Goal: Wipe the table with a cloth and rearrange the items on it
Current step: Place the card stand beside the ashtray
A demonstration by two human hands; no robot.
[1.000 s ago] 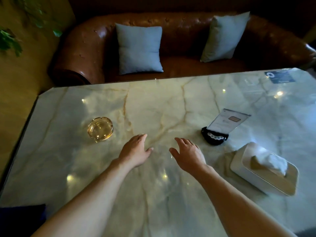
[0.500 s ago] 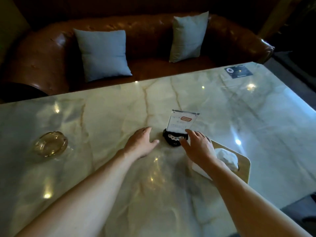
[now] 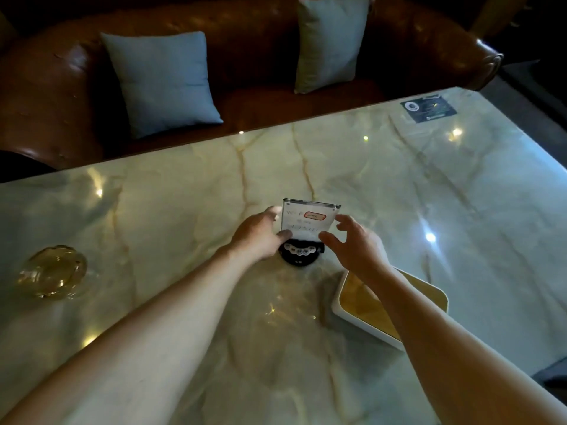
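Now the left hand [image 3: 259, 237] is pinching the acrylic sign holder's [image 3: 308, 220] left edge, thumb in front, fingers [image 3: 271, 211] behind. Opposite, the right hand [image 3: 352, 243] is hovering spread, not touching. Its black base [image 3: 302, 256] is resting on the marble worktop [image 3: 429, 194].
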